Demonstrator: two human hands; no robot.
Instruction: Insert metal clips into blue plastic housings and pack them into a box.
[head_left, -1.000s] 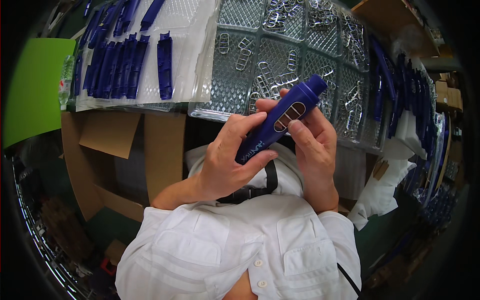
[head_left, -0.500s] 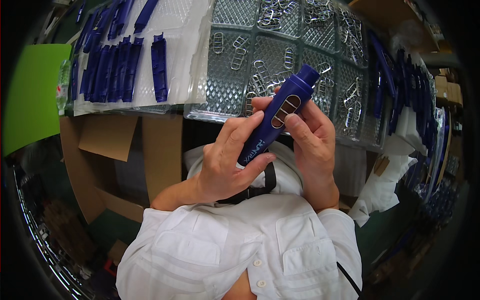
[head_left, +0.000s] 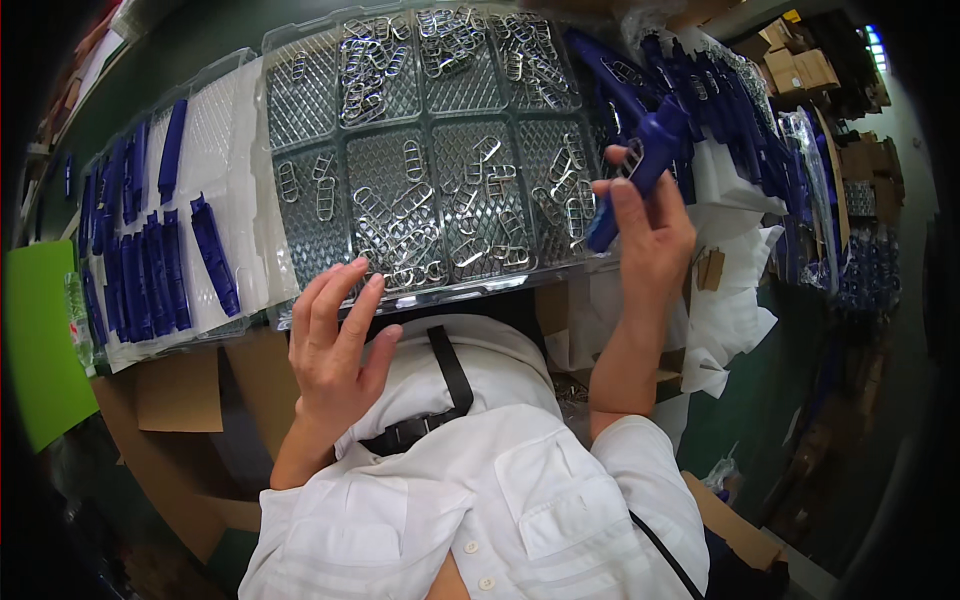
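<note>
My right hand (head_left: 652,232) grips a blue plastic casing (head_left: 662,135), tilted, over the right end of the clear compartment tray (head_left: 302,115). A silver-rimmed slotted window shows on the casing's side, partly behind my fingers. My left hand (head_left: 338,335) is empty, fingers apart, at the tray's front edge. Several silver oval metal frames (head_left: 413,160) with crossbars lie loose in the tray's compartments. Whether the left fingertips touch the tray I cannot tell.
On the left, several blue curved shells (head_left: 212,255) lie in rows on white sheeting (head_left: 215,120). More blue casings (head_left: 685,80) are piled to the right. An open cardboard box (head_left: 265,395) stands below the table at left, beside a green panel (head_left: 40,340).
The casing has moved right and away from my body in my right hand. My left hand has let go of it and moved left. The view has turned toward the right.
</note>
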